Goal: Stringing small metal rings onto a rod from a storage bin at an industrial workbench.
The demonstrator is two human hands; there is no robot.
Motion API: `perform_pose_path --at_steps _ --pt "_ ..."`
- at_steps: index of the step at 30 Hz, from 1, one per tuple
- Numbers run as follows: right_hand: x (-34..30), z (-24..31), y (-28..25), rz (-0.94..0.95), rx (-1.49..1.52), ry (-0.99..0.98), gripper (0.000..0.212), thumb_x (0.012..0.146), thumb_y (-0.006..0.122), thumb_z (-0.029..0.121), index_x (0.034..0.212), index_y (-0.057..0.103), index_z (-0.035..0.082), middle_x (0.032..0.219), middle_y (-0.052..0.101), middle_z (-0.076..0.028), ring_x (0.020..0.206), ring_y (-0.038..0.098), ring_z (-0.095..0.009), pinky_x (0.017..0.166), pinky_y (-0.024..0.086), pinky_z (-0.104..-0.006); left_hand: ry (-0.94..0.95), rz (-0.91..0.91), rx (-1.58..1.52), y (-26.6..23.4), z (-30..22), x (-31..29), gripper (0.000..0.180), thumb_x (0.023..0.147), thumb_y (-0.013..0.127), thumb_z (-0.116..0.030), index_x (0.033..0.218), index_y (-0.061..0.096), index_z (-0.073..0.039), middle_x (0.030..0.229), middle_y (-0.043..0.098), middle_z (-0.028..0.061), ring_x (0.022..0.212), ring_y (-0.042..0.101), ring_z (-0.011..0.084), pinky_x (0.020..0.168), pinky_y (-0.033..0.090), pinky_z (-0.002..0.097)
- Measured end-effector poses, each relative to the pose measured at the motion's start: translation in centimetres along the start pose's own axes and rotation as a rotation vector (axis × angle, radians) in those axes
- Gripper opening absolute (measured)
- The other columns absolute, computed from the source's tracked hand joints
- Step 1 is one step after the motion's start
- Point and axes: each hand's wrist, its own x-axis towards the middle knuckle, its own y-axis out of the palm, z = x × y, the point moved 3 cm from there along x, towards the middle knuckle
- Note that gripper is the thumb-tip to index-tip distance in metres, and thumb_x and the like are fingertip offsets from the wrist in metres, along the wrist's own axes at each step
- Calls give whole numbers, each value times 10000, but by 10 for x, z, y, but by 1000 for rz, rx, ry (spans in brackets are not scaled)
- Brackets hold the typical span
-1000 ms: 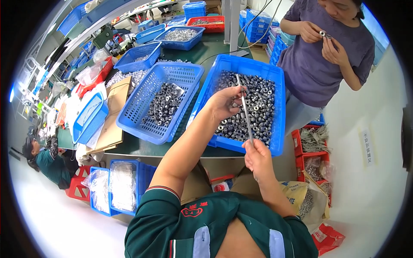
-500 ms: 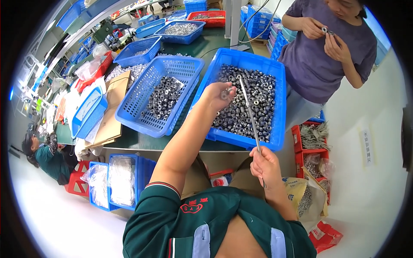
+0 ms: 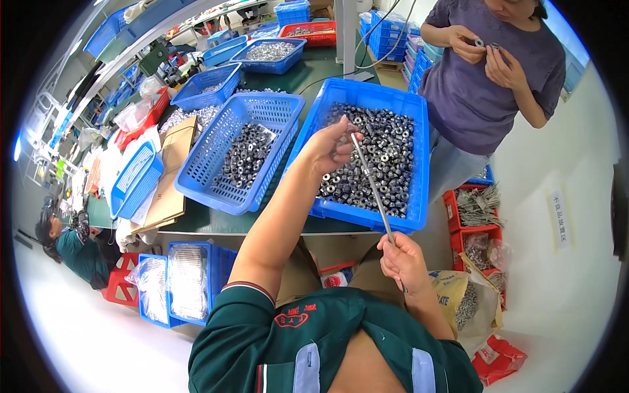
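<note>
My right hand (image 3: 401, 260) is closed round the lower end of a slim metal rod (image 3: 378, 196), which slants up and to the left. The rod's upper tip reaches the fingers of my left hand (image 3: 331, 147), held curled above the blue tub (image 3: 419, 213). What those fingers grip, if anything, is hidden. Many small dark and silver metal rings (image 3: 393, 154) fill the tub beneath both the rod and my left hand. To the left, a blue perforated basket (image 3: 196, 160) holds a smaller heap of similar rings (image 3: 246, 157).
A co-worker (image 3: 485, 85) stands at the right, handling small metal pieces. Flattened cardboard (image 3: 171, 180) and a small blue basket (image 3: 134, 180) lie left on the green table (image 3: 288, 223). Red bins (image 3: 468, 239) and an open sack (image 3: 452, 288) stand at the lower right.
My left hand has turned and its fingers have come to the rod's tip. The rod's tip has swung left toward them; my right hand keeps its grip.
</note>
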Motion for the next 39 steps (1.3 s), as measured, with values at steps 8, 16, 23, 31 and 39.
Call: perform_pose_path --at_steps 8,16,23,31,39 --pt "5 -4 2 -32 -54 16 153 927 497 164 912 504 11 550 372 47 402 299 -25 371 246 -176 -30 40 71 6 1 0 293 943 481 -333 950 505 -40 798 554 73 476 345 65 379 231 187" --pt "21 -3 16 -97 -24 -27 146 926 495 164 890 498 23 539 354 58 394 295 -17 365 240 -180 -39 30 59 14 12 -4 318 913 535 -346 895 569 -30 697 453 1 533 349 74 409 247 188" --pt "37 8 18 -130 0 -53 176 938 496 192 874 504 29 496 301 60 372 248 -25 362 226 -186 -225 32 94 10 15 -1 382 921 492 -412 857 560 -41 710 481 28 554 421 106 414 288 195" --pt "11 3 7 -89 14 -44 163 921 509 167 901 495 5 534 358 48 386 292 -24 358 242 -178 24 -405 -218 -18 3 6 159 862 509 25 1012 468 57 947 535 191 714 544 204 589 508 247" --pt "-3 -4 3 -29 11 11 151 920 501 155 912 492 5 541 364 42 397 296 -26 365 248 -176 0 -101 -157 2 0 -4 136 932 470 -133 1025 487 -36 955 584 124 539 381 79 423 298 197"
